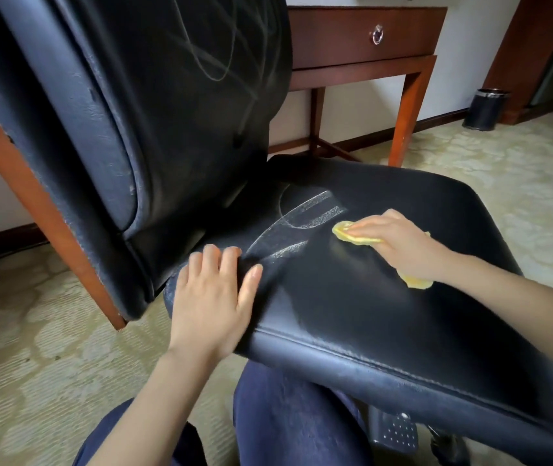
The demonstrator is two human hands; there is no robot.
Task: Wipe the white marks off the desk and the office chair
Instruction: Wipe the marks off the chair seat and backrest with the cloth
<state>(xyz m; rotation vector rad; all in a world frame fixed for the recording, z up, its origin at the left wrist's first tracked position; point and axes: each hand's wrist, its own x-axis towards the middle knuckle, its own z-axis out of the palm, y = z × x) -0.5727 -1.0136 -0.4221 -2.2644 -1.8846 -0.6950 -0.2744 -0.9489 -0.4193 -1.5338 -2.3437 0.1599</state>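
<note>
Inspector: Chair orientation?

Technician: Office chair [181, 196] stands in front of the desk [362, 63]. Backrest [154, 79] is upright at left; seat [386, 307] extends toward lower right. White marks [305, 216] streak across the seat's rear half, and fainter loops cross the backrest.

Inspector: Hand status?

Technician: Left hand [211, 297] lies flat on the seat's near-left corner, fingers spread, holding nothing. Right hand [399, 243] presses a yellow cloth [352, 235] onto the seat with straightened fingers, just beside the streaks.

Inspector: Containers?

Technician: Waste bin [485, 109] stands on the carpet [470, 169] by the wall, right of the desk. Contents cannot be determined.
</note>
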